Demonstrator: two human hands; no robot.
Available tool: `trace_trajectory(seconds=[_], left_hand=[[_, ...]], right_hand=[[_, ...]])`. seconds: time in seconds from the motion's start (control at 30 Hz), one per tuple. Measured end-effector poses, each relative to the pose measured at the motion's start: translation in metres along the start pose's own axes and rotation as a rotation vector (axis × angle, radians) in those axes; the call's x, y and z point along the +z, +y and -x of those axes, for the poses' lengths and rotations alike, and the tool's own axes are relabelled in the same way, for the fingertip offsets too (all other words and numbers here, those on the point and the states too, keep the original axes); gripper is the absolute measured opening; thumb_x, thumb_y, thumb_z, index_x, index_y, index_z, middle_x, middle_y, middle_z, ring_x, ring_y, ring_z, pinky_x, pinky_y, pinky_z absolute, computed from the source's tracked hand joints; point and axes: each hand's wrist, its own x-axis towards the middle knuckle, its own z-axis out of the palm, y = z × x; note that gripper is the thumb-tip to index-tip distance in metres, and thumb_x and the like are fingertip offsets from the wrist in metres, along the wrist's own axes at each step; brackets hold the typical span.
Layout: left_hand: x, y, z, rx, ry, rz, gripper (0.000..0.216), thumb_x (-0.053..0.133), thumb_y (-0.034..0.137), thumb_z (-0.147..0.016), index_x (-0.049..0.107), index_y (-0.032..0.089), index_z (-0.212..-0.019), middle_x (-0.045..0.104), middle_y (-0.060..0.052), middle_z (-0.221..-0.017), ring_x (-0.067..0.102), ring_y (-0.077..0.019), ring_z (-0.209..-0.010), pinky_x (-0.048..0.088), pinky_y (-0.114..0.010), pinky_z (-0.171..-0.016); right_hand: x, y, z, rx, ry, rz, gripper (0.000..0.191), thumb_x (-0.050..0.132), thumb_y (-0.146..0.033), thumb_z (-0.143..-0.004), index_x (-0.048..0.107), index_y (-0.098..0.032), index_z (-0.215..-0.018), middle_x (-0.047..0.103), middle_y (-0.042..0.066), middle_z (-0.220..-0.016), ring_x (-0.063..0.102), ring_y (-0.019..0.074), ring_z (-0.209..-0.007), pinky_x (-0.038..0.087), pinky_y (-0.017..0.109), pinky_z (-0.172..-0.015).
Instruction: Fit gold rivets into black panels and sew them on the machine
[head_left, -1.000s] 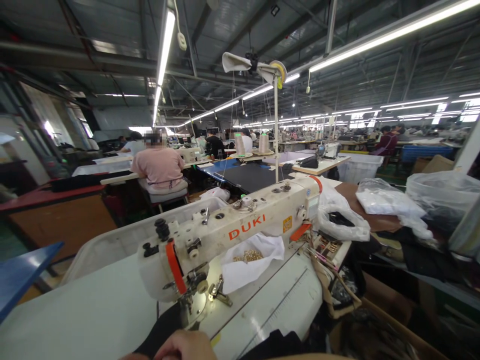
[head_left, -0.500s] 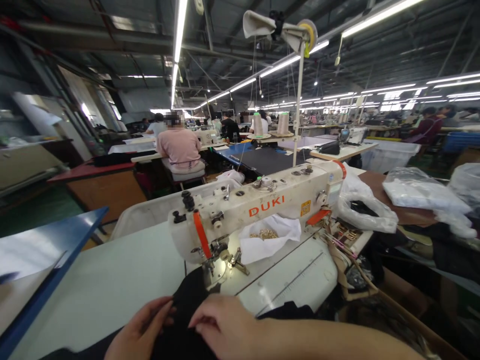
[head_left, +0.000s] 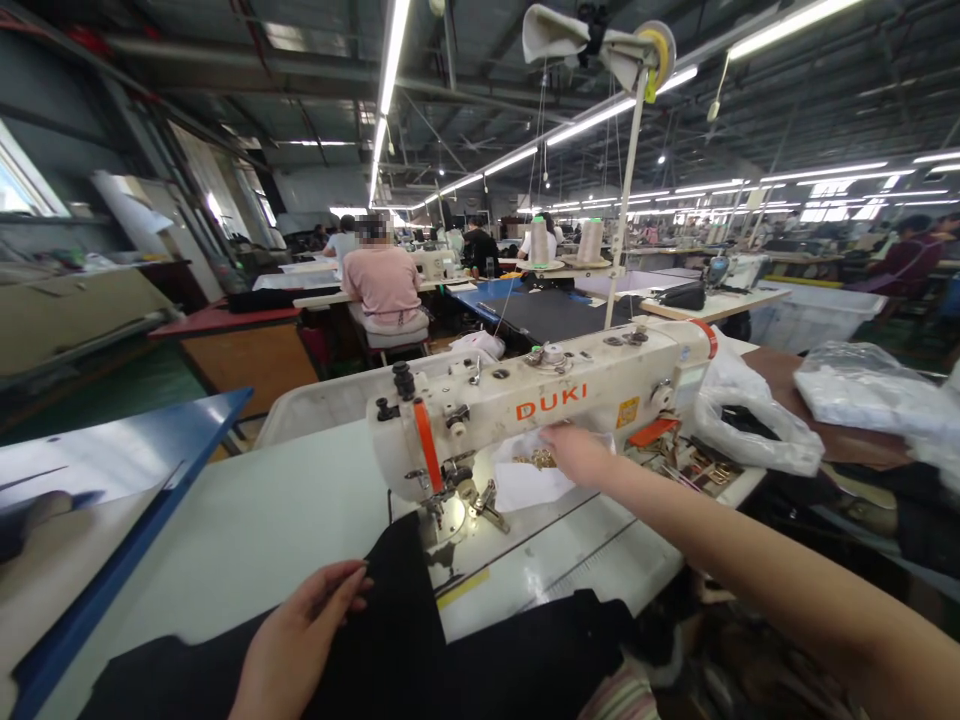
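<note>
Reaching to one white wrapper [head_left: 529,488]

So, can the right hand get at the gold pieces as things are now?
Most likely yes: the right hand is at the white wrap, beside the gold pieces, with nothing visible between.

- Strip lights [head_left: 389,75] across the upper frame burn near white; the roof [head_left: 187,45] around them reads dim.
- Window [head_left: 30,180] at upper left is overexposed with daylight.
- A small local glow lights the needle plate [head_left: 452,515], lower centre.
- Pale glare lies on the blue tabletop [head_left: 214,410] at left.
- Right hand [head_left: 577,455], centre, shows slight blur.
- Outer edges look stretched and soft.
- Pixelation masks a seated person's head [head_left: 370,228].
</note>
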Motion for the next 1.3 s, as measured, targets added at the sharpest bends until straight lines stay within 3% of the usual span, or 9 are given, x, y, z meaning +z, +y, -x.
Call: trace_trajectory(seconds=[0.07,0.2,0.57,0.67,0.87,1.1,1.3], left_hand=[[-0.001,0.003,0.002,-0.009,-0.002,-0.009,0.047,0.056,0.061,-0.063,0.065,0.021,-0.087,0.074,-0.003,-0.078,0.068,-0.0246,-0.071,0.053,-0.034,-0.072],[0.0,0.006,0.004,-0.022,-0.014,-0.02,0.05,0.055,0.063,-0.063,0.065,0.021,-0.088,0.073,-0.003,-0.076,0.068,-0.0247,-0.072,0.053,-0.035,-0.074],[0.001,0.006,0.004,-0.018,-0.029,-0.024,0.046,0.055,0.06,-0.065,0.065,0.021,-0.089,0.073,-0.002,-0.079,0.068,-0.024,-0.074,0.052,-0.033,-0.074],[0.001,0.006,0.005,-0.013,-0.026,-0.025,0.044,0.055,0.057,-0.066,0.065,0.022,-0.089,0.074,-0.002,-0.078,0.068,-0.0243,-0.074,0.052,-0.033,-0.073],[0.0,0.01,0.006,-0.01,-0.025,-0.022,0.043,0.055,0.056,-0.065,0.066,0.022,-0.089,0.074,-0.002,-0.079,0.068,-0.0246,-0.075,0.052,-0.033,-0.073],[0.001,0.011,0.006,0.002,-0.024,-0.027,0.042,0.056,0.056,-0.063,0.066,0.023,-0.087,0.074,-0.002,-0.078,0.068,-0.0249,-0.073,0.051,-0.035,-0.078],[0.0,0.007,0.004,0.013,-0.006,-0.037,0.044,0.056,0.059,-0.06,0.067,0.023,-0.085,0.074,-0.002,-0.076,0.068,-0.0261,-0.073,0.052,-0.036,-0.075]], right_hand=[[0.009,-0.006,-0.013,-0.006,-0.069,0.051,0.013,0.056,-0.016,-0.086,0.066,-0.011,-0.093,0.066,0.011,-0.096,0.062,0.0216,-0.094,0.046,0.033,-0.082],[0.025,-0.008,-0.023,-0.011,-0.113,0.128,0.018,0.057,-0.028,-0.089,0.063,-0.012,-0.094,0.064,0.006,-0.1,0.06,0.019,-0.096,0.047,0.041,-0.088],[0.036,0.008,-0.024,0.097,-0.006,0.049,0.016,0.053,-0.022,-0.09,0.065,-0.012,-0.09,0.066,0.008,-0.095,0.061,0.0197,-0.095,0.045,0.039,-0.088],[0.033,0.01,-0.019,0.124,0.075,-0.076,0.018,0.05,-0.016,-0.089,0.067,-0.015,-0.09,0.068,0.01,-0.097,0.061,0.0212,-0.096,0.043,0.033,-0.085],[0.033,0.019,-0.01,0.199,0.159,-0.455,0.019,0.05,-0.014,-0.082,0.067,-0.018,-0.089,0.071,0.003,-0.092,0.065,0.0161,-0.086,0.048,0.026,-0.077],[0.037,0.023,-0.007,0.325,0.175,-0.89,0.009,0.057,-0.022,-0.074,0.064,-0.016,-0.078,0.068,0.002,-0.074,0.064,0.016,-0.07,0.05,0.026,-0.063],[0.022,0.015,0.006,0.263,0.11,-1.259,0.02,0.07,-0.031,-0.07,0.059,-0.015,-0.076,0.066,0.004,-0.074,0.065,0.0155,-0.073,0.052,0.03,-0.07]])
